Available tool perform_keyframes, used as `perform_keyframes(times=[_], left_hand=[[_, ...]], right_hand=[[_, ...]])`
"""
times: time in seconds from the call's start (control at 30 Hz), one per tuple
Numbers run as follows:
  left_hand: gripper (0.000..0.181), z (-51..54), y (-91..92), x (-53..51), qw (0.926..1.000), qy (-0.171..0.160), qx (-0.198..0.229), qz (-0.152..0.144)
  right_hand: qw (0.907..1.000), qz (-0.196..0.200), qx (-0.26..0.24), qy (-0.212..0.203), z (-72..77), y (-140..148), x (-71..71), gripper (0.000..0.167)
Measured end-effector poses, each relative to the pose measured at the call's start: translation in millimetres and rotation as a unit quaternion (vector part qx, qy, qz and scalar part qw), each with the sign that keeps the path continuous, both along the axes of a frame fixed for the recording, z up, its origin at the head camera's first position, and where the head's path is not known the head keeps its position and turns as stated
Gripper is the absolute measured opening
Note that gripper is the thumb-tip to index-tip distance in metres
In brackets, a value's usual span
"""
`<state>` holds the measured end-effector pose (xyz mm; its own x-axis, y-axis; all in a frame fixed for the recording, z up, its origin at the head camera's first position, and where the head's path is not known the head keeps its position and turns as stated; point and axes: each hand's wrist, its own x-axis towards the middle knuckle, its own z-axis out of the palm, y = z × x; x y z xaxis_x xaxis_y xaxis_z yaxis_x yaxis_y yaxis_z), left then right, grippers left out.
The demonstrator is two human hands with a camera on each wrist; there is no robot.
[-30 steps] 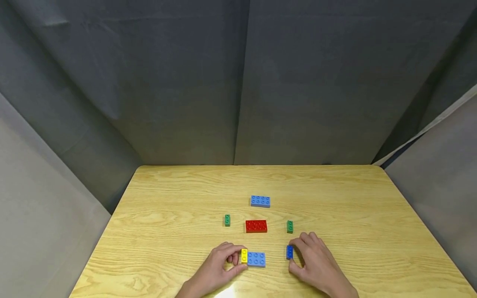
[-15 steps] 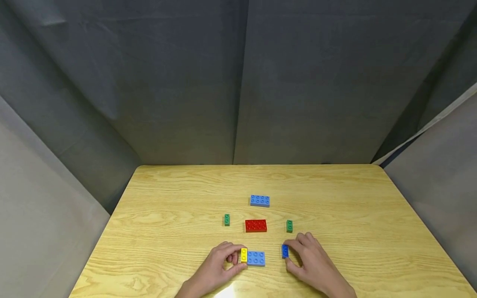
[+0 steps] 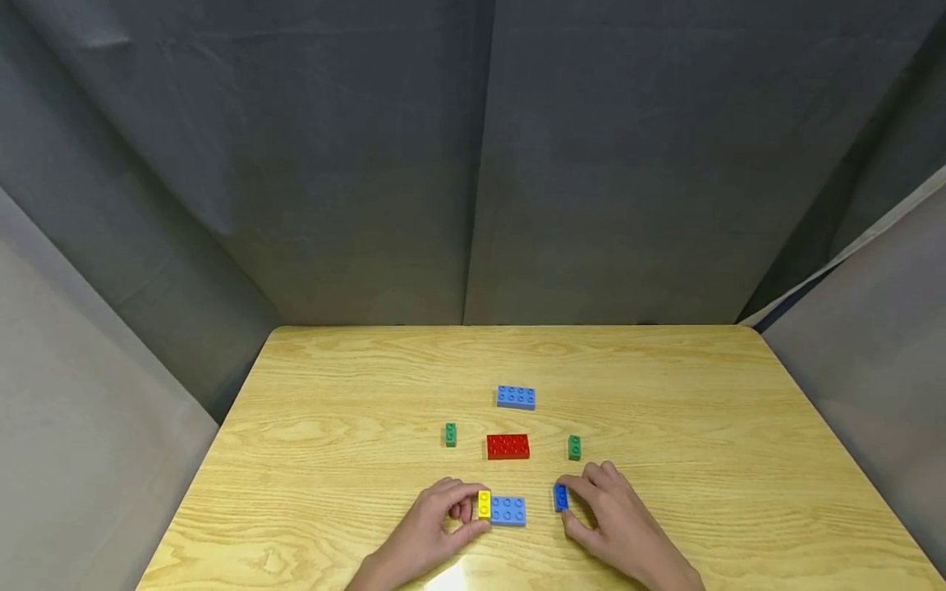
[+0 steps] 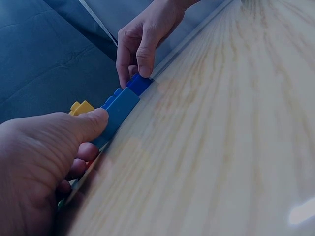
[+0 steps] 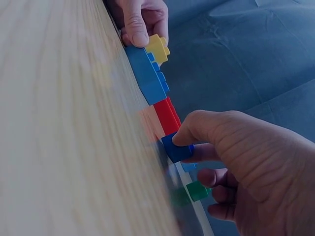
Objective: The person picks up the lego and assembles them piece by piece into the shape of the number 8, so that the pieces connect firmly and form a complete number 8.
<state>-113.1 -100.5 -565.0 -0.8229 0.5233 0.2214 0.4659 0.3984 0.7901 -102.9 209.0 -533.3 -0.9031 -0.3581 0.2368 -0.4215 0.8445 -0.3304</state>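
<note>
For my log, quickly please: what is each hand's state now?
Left hand: holding the yellow two-stud plastic brick atop the light-blue rectangular plastic brick.
Right hand: holding the dark-blue two-stud plastic brick.

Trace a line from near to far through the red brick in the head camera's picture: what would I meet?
Front light-blue brick → red brick → far light-blue brick → dark-grey curtain.

Left grip [image 3: 429, 525], right grip [image 3: 619, 525] in pinches
</note>
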Motion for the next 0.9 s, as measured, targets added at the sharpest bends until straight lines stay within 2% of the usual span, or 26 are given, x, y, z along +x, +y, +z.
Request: perform_keyframes(times=[0.17, 0.7, 0.9], left_hand=[[0.043, 0.3, -0.1, -1.7, 1.0, 0.009, 0.002, 0.002], [0.045, -0.2, -0.4, -0.7, 1.0, 0.003, 0.003, 0.001], [0.044, 1.5, 0.9, 0.4, 1.0, 0.0, 0.0, 0.004]], right_hand=[[1.0, 0.007, -0.001, -0.002, -0.3, -0.9, -2.1, 0.034], [0.998, 0.019, 0.004, -0.06, -0.5, -9.3, 2.1, 0.036], [0.998, 0.022, -0.004, -0.059, -3.5, -10.0, 2.5, 0.035]])
